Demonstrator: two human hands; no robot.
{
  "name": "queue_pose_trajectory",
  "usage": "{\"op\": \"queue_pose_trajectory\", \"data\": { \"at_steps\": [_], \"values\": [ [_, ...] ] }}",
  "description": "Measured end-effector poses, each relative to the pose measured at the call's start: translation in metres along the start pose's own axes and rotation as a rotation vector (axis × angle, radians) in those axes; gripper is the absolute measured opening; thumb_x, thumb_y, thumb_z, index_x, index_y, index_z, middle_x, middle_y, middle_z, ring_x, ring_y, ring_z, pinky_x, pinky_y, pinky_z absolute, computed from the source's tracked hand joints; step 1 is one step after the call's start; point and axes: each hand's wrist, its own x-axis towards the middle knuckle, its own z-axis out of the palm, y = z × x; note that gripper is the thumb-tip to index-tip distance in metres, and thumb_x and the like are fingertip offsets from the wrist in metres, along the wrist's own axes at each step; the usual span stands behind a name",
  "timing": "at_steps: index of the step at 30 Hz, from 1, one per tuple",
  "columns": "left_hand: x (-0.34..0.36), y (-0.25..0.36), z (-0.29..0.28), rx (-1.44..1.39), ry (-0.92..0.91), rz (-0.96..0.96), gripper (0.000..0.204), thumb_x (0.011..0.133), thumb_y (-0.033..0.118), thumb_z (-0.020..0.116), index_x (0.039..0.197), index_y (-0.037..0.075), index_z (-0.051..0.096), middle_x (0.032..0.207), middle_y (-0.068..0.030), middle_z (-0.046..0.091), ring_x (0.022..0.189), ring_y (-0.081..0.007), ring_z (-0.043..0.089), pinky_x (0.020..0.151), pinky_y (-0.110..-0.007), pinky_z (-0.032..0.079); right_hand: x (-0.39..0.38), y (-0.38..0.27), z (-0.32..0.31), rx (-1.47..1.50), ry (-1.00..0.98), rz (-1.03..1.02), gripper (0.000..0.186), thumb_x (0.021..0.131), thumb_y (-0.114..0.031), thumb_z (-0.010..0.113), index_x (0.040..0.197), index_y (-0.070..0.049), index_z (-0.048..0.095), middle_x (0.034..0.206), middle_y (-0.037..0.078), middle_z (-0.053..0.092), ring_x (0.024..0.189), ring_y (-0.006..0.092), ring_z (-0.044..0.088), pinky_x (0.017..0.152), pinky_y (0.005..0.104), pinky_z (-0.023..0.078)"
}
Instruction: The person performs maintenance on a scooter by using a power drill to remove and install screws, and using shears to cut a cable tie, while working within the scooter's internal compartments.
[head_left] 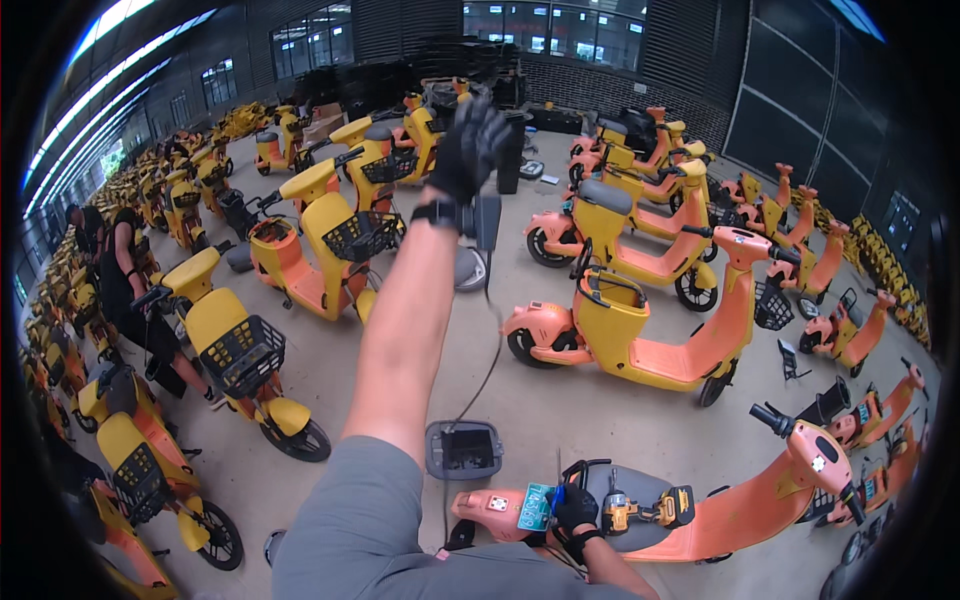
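My left arm reaches far up and forward. Its black-gloved hand [472,145] is raised with fingers stretched out, holding nothing I can see. A black box-shaped device [488,222] sits by that wrist, and a thin cable runs down from it. Low down, my right hand [575,508], also gloved in black, is closed on a small blue object [557,497] beside a teal licence plate [534,507]. The plate is at the tail of an orange scooter [710,520]. A yellow and black cordless drill [620,514] lies on the grey seat [645,535], right of my right hand.
On the floor ahead lies a grey scooter seat or lid [464,450]. A yellow and orange scooter [640,340] stands beyond, right of centre. More scooters with baskets [243,355] line the left, where a person in black [130,280] stands. A loose black part [792,360] is at right.
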Motion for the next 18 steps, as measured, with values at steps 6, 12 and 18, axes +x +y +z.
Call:
{"op": "queue_pose_trajectory", "data": {
  "at_steps": [6,12,18],
  "values": [
    [0.084,0.039,0.017,0.343,-0.074,0.306,0.034,0.096,0.011,0.033,0.128,0.002,0.034,0.128,-0.0150,0.045,0.122,-0.0252,0.043,0.103,-0.036,0.038,0.002,0.022,0.021,0.012,0.109,0.113,0.033,0.075,-0.044,0.063,0.085,-0.012,0.060,0.078,0.015,0.063,0.075,0.0351,0.060,0.064,0.0446,0.046],
    [-0.250,-0.167,-0.153,1.442,-0.402,-0.634,0.029,0.088,0.027,0.048,0.100,0.004,0.061,0.091,-0.0153,0.063,0.084,-0.0284,0.060,0.073,-0.037,0.047,-0.004,0.010,0.013,-0.014,0.128,0.187,0.035,0.074,-0.046,0.063,0.083,-0.012,0.062,0.075,0.013,0.063,0.074,0.0338,0.061,0.064,0.0432,0.047],
    [-0.671,-0.096,-0.169,1.170,-0.562,-1.902,0.048,0.077,0.030,0.059,0.121,0.014,0.051,0.126,-0.0130,0.047,0.118,-0.0251,0.046,0.096,-0.036,0.039,-0.004,0.000,0.007,-0.044,0.050,0.208,0.038,0.075,-0.049,0.061,0.083,-0.012,0.061,0.076,0.013,0.063,0.075,0.0332,0.061,0.066,0.0440,0.047]
  ]
}}
